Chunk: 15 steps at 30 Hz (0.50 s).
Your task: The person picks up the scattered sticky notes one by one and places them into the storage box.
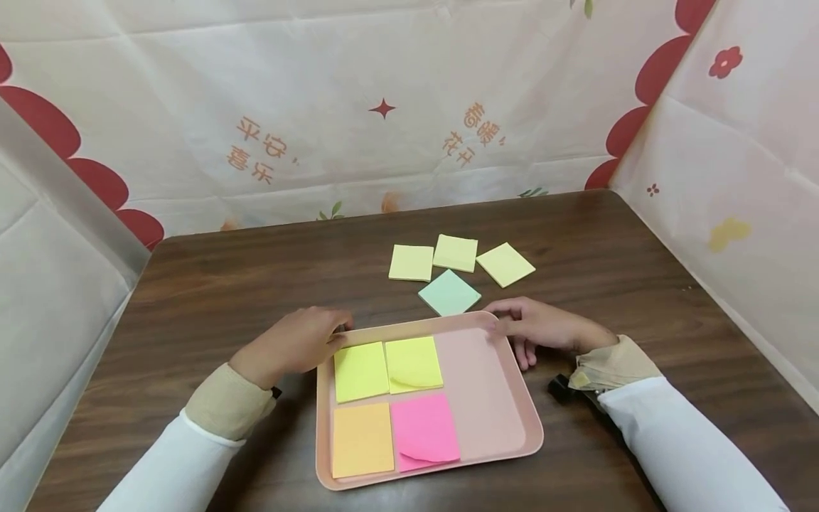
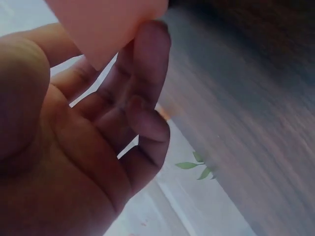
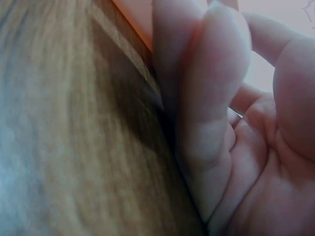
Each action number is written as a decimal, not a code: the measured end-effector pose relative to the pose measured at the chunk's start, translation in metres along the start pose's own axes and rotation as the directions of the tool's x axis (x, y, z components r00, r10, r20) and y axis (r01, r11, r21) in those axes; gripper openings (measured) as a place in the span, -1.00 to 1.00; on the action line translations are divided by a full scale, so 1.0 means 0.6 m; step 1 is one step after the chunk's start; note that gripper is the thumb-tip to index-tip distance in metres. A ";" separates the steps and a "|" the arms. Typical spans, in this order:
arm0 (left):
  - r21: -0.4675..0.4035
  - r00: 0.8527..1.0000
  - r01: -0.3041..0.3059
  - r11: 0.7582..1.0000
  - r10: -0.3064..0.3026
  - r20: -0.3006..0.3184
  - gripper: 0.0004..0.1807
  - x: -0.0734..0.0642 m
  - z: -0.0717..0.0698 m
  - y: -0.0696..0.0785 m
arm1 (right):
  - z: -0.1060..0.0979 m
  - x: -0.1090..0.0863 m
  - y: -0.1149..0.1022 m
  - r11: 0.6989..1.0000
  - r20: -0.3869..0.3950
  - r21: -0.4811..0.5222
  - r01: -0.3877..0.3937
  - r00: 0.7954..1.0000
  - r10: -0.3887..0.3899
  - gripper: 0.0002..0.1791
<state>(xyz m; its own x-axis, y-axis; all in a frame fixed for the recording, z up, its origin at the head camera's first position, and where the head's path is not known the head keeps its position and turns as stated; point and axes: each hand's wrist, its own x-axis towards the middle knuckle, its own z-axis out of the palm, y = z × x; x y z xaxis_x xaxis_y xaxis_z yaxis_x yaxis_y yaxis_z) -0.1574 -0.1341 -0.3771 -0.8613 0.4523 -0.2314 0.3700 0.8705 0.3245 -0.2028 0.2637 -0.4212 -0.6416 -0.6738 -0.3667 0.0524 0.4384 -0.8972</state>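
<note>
A pink tray (image 1: 483, 398) lies on the table's near side. In its left part sit two yellow sticky-note pads (image 1: 361, 372), an orange pad (image 1: 362, 441) and a magenta pad (image 1: 424, 427) with a curled lower edge. My left hand (image 1: 297, 343) grips the tray's far left corner, its fingers curled behind the pink wall (image 2: 108, 24) in the left wrist view. At the far right corner, my right hand (image 1: 544, 326) holds the rim, thumb over the edge and fingers outside; the right wrist view shows these fingers (image 3: 206, 88) close to the wood.
Beyond the tray lie three pale yellow pads (image 1: 411, 263) and a mint green pad (image 1: 450, 293), close to the tray's far rim. A printed cloth (image 1: 358, 71) hangs behind the brown wooden table (image 1: 256, 277). A black object (image 1: 561, 389) is by the right wrist.
</note>
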 end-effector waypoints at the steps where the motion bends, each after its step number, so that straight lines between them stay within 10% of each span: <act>1: -0.013 1.000 0.008 1.000 -0.008 0.006 -0.88 0.000 0.002 -0.001 | 0.001 -0.001 0.000 1.000 0.002 0.001 -0.002 1.000 0.002 -0.61; 15: -0.056 1.000 -0.001 0.998 -0.001 -0.025 -0.95 -0.005 0.022 -0.013 | 0.003 0.000 -0.003 1.000 0.005 -0.015 0.011 1.000 -0.011 -0.63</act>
<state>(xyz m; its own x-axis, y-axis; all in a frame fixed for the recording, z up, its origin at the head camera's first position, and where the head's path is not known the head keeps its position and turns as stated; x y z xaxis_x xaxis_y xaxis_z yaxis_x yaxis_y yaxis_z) -0.1533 -0.1396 -0.3908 -0.8700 0.4466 -0.2088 0.3504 0.8581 0.3755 -0.2016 0.2617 -0.4202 -0.6386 -0.6813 -0.3578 0.0334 0.4400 -0.8974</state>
